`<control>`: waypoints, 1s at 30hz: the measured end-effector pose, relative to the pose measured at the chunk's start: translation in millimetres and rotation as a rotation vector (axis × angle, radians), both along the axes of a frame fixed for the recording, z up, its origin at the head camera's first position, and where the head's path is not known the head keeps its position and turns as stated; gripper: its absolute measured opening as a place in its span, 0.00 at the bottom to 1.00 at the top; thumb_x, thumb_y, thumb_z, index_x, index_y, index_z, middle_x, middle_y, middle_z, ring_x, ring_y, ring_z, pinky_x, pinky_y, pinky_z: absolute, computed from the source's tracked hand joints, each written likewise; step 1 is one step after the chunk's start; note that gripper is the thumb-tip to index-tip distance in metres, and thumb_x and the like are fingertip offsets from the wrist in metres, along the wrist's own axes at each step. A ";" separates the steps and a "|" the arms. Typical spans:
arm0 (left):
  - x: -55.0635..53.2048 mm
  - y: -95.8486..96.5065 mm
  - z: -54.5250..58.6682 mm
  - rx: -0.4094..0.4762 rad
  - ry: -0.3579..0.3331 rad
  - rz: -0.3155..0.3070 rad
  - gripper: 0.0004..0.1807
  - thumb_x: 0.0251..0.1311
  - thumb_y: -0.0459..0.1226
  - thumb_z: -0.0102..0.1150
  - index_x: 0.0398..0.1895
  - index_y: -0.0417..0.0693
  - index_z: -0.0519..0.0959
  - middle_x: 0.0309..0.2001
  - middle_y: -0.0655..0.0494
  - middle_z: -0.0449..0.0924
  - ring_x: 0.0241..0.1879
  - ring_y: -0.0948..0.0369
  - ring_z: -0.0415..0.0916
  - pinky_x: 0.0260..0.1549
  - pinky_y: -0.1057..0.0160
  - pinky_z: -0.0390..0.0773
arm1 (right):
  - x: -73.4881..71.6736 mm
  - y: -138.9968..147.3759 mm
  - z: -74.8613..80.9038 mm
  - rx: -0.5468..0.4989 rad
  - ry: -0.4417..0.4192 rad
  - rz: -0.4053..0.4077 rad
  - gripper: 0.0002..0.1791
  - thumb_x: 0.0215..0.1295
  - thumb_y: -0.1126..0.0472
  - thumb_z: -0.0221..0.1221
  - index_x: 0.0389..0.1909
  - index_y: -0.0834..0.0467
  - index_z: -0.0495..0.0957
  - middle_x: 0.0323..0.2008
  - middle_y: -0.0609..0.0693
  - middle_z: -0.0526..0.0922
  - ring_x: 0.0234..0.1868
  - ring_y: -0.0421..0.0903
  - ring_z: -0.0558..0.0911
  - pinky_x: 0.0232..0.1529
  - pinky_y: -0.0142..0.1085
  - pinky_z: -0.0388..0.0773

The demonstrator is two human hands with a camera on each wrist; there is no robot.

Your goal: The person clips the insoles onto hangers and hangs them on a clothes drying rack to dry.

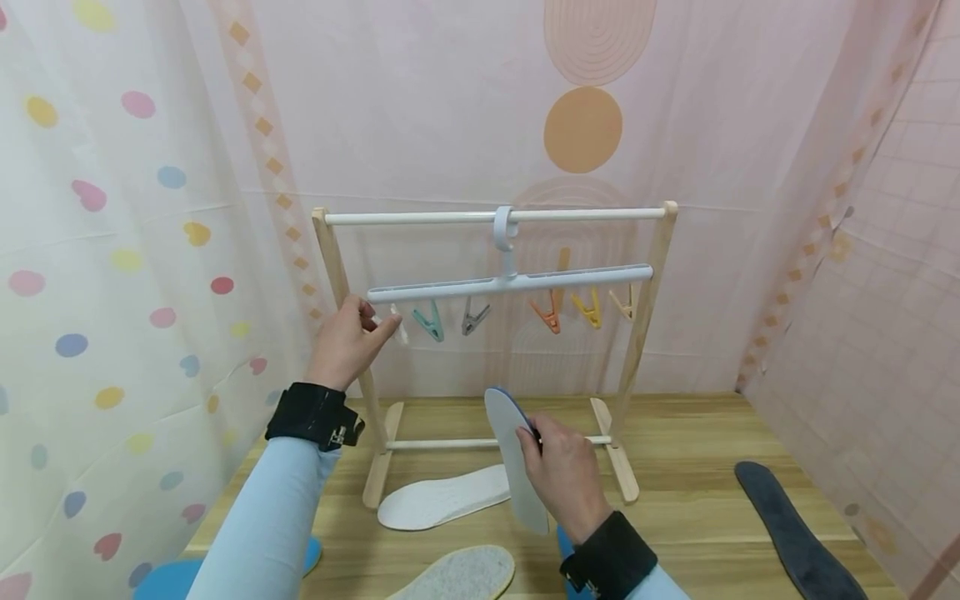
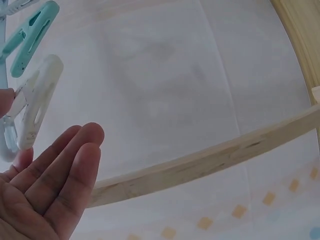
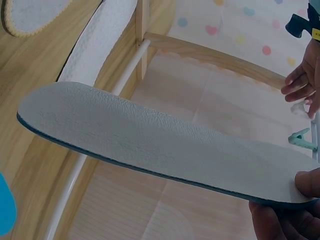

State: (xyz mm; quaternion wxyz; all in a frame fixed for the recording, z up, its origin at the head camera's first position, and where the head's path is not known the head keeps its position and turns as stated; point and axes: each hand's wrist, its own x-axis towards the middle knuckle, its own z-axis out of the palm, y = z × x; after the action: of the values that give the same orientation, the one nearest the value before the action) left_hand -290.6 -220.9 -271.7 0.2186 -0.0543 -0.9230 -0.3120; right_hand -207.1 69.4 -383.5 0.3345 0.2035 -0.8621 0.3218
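Note:
My left hand [image 1: 347, 342] is at the left end of a pale blue hanger [image 1: 442, 290]. Its thumb and a finger pinch a white clothespin [image 2: 40, 100] there; the other fingers are extended in the left wrist view. A teal clothespin [image 1: 429, 321] hangs beside it, then a grey clothespin [image 1: 474, 317]. Lower down, my right hand [image 1: 566, 471] grips a pale grey insole [image 1: 510, 442] with a dark blue edge. In the right wrist view the thumb lies on the insole's face, with fingers underneath.
The hanger hooks over the top bar of a wooden rack [image 1: 647, 333]. Orange [image 1: 550, 319], yellow [image 1: 588, 312] and cream clothespins [image 1: 624, 304] hang at right. On the table lie a white insole [image 1: 442, 500], a grey insole [image 1: 465, 575], a dark insole [image 1: 787, 525] and blue pieces.

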 end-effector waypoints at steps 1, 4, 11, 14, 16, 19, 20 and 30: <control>0.8 -0.3 -0.2 0.009 0.004 -0.001 0.26 0.69 0.50 0.57 0.48 0.33 0.68 0.42 0.36 0.78 0.39 0.44 0.78 0.35 0.51 0.76 | 0.2 0.0 -0.1 -0.001 -0.003 0.000 0.06 0.66 0.63 0.64 0.34 0.63 0.80 0.28 0.55 0.86 0.25 0.44 0.85 0.21 0.26 0.75; 3.1 -1.2 -0.5 0.026 0.025 0.004 0.24 0.68 0.47 0.58 0.47 0.33 0.69 0.41 0.36 0.79 0.38 0.45 0.78 0.34 0.52 0.77 | 0.4 0.1 -0.1 -0.002 -0.010 0.001 0.06 0.66 0.63 0.64 0.35 0.63 0.80 0.29 0.55 0.86 0.25 0.44 0.85 0.21 0.26 0.74; 7.1 -0.1 -2.8 0.032 0.092 -0.004 0.15 0.68 0.40 0.58 0.43 0.34 0.70 0.38 0.37 0.80 0.35 0.47 0.79 0.31 0.55 0.77 | 0.4 -0.1 0.4 0.001 -0.009 0.005 0.06 0.67 0.64 0.64 0.34 0.63 0.80 0.28 0.54 0.85 0.24 0.44 0.84 0.20 0.26 0.73; 9.0 1.0 -4.3 0.039 0.112 -0.013 0.13 0.67 0.37 0.57 0.43 0.34 0.71 0.38 0.37 0.81 0.36 0.47 0.80 0.31 0.54 0.76 | 0.2 -0.4 0.7 0.003 -0.001 0.004 0.06 0.67 0.63 0.64 0.34 0.62 0.80 0.27 0.54 0.85 0.24 0.43 0.84 0.20 0.26 0.73; 10.8 1.9 -5.3 0.040 0.117 -0.019 0.13 0.67 0.36 0.56 0.44 0.34 0.72 0.38 0.38 0.82 0.36 0.47 0.80 0.31 0.55 0.76 | -0.1 -0.5 0.7 0.004 0.004 0.004 0.05 0.66 0.63 0.64 0.34 0.62 0.80 0.27 0.54 0.85 0.24 0.43 0.84 0.20 0.26 0.74; 13.9 2.5 -7.3 0.043 0.114 -0.029 0.14 0.68 0.37 0.54 0.47 0.33 0.74 0.37 0.40 0.83 0.34 0.48 0.81 0.29 0.57 0.75 | -0.3 -1.1 0.7 0.005 0.009 0.005 0.05 0.66 0.64 0.64 0.34 0.62 0.80 0.27 0.54 0.85 0.24 0.43 0.84 0.20 0.26 0.74; 15.2 2.7 -8.1 0.044 0.111 -0.032 0.15 0.69 0.38 0.52 0.49 0.33 0.75 0.36 0.40 0.83 0.33 0.49 0.81 0.28 0.57 0.75 | -0.3 -1.3 0.6 0.004 0.010 0.006 0.05 0.66 0.64 0.64 0.34 0.62 0.80 0.27 0.54 0.85 0.24 0.43 0.84 0.20 0.26 0.74; 29.0 6.7 -17.0 0.108 0.068 -0.073 0.22 0.76 0.42 0.43 0.56 0.35 0.78 0.39 0.40 0.84 0.35 0.50 0.84 0.33 0.54 0.78 | -0.1 -3.0 2.0 0.001 0.004 0.020 0.06 0.67 0.64 0.63 0.33 0.62 0.80 0.26 0.54 0.85 0.23 0.42 0.84 0.20 0.25 0.72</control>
State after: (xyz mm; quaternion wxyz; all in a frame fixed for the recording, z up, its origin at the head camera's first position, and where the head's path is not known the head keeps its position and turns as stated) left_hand -261.7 -214.2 -288.6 0.2407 -0.0865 -0.8943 -0.3671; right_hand -207.2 66.4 -381.5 0.3327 0.2129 -0.8595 0.3244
